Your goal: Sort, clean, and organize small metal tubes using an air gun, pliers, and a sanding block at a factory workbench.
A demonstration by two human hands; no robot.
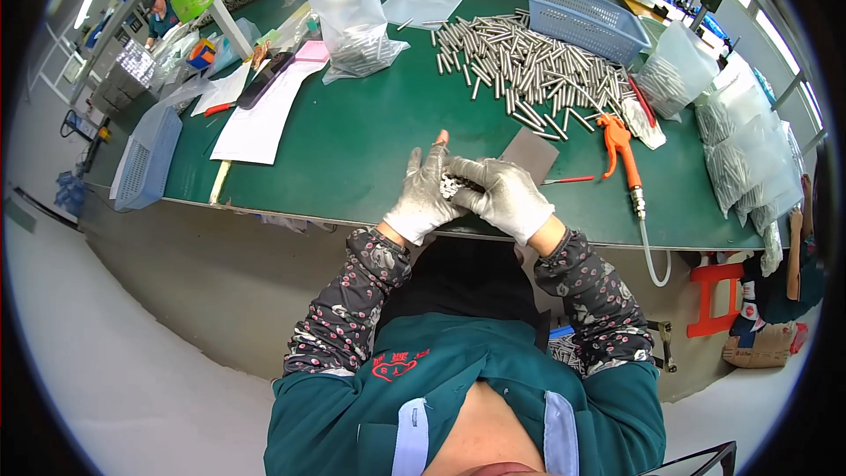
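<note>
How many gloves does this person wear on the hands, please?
2: one on the left hand and one on the right hand, both plainly visible around a bundle of small pieces.

Your left hand (419,189) and right hand (508,199) wear greyish-white gloves (411,210); the rods (450,185) you hold are silver. Your black sleeves (352,289) carry pink-and-pale flowers, and your dark green top (471,344) has red stitching (393,367). The bench (374,137) is green, the rod pile (529,60) silver. Below-right of the pile, the air gun (620,152) is orange; above-right, the basket (584,22) pale blue.
</note>
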